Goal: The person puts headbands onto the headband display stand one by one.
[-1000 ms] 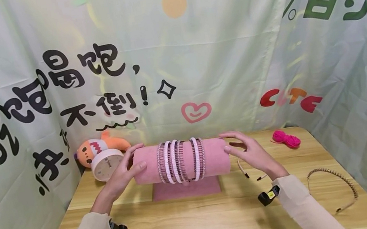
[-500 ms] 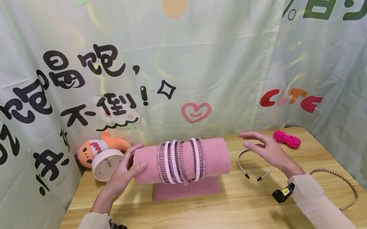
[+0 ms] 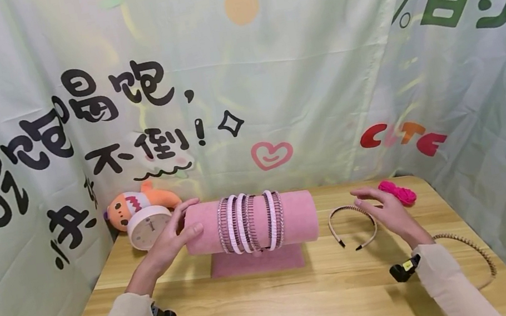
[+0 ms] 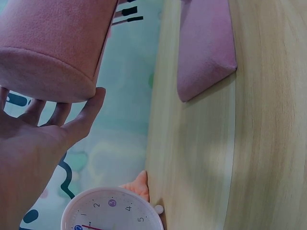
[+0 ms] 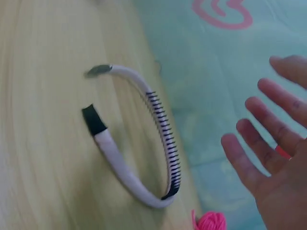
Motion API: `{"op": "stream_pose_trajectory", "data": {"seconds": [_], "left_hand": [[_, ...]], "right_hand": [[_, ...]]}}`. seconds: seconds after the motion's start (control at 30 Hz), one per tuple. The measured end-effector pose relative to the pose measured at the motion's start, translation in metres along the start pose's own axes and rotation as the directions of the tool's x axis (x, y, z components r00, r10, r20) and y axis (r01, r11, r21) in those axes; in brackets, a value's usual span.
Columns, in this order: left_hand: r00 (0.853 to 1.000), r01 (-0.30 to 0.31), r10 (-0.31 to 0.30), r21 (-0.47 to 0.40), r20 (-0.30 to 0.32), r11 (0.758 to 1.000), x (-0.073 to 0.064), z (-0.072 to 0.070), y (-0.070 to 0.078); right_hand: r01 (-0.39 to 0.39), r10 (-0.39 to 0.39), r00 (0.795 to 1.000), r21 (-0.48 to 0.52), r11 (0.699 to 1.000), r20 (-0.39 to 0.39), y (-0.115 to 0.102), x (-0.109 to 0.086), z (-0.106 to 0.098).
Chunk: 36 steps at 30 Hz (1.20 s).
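A pink velvety headband stand with a padded roll on a pink base bears several white and brown headbands around its middle. My left hand holds the roll's left end, thumb on the front and fingers at the top and back; in the left wrist view the fingertips meet the rim of the roll. To the right, a pale headband with a dark ribbed stretch lies on the table. Just right of it hovers my right hand, fingers spread and holding nothing, apart from the headband in its wrist view.
Behind my left hand stand a white round clock and an orange plush toy. A pink yarn bundle lies at the back right. Another brown headband is partly behind the right sleeve. Printed cloth hangs around the wooden table.
My right hand has let go of the stand's right end and moved right, past the pale headband, which now shows whole. My left hand stays on the roll's left end.
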State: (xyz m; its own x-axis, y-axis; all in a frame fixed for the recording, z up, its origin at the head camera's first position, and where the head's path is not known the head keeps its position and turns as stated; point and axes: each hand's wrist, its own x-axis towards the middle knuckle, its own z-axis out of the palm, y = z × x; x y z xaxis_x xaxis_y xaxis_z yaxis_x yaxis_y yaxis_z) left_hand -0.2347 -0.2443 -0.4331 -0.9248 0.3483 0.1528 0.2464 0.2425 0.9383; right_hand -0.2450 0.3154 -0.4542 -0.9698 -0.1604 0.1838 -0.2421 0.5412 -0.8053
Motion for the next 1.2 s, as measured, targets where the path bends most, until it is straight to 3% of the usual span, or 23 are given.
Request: {"op": "stream_pose_trajectory", "data": {"seconds": [0.23,0.43,0.83,1.2], "left_hand": [[1.000,-0.006,0.006,-0.004,-0.001,1.000,0.000,0.000,-0.001],[1.000,-0.004,0.004,-0.008,-0.003,1.000,0.000,0.000,-0.002],[1.000,-0.014,0.014,-0.034,0.002,0.999,0.000,0.001,0.000],[1.000,-0.015,0.015,-0.036,0.000,0.999,0.000,0.001,0.000]], "right_hand": [[-0.051,0.049,0.998,-0.043,0.998,-0.044,0.016,-0.005,-0.004],[-0.077,0.076,0.997,-0.075,0.994,-0.023,0.035,-0.010,-0.007],[-0.086,0.087,0.996,-0.234,0.968,-0.008,0.063,-0.011,-0.003],[-0.069,0.076,0.997,-0.209,0.976,0.026,0.067,-0.009,0.003]]}}
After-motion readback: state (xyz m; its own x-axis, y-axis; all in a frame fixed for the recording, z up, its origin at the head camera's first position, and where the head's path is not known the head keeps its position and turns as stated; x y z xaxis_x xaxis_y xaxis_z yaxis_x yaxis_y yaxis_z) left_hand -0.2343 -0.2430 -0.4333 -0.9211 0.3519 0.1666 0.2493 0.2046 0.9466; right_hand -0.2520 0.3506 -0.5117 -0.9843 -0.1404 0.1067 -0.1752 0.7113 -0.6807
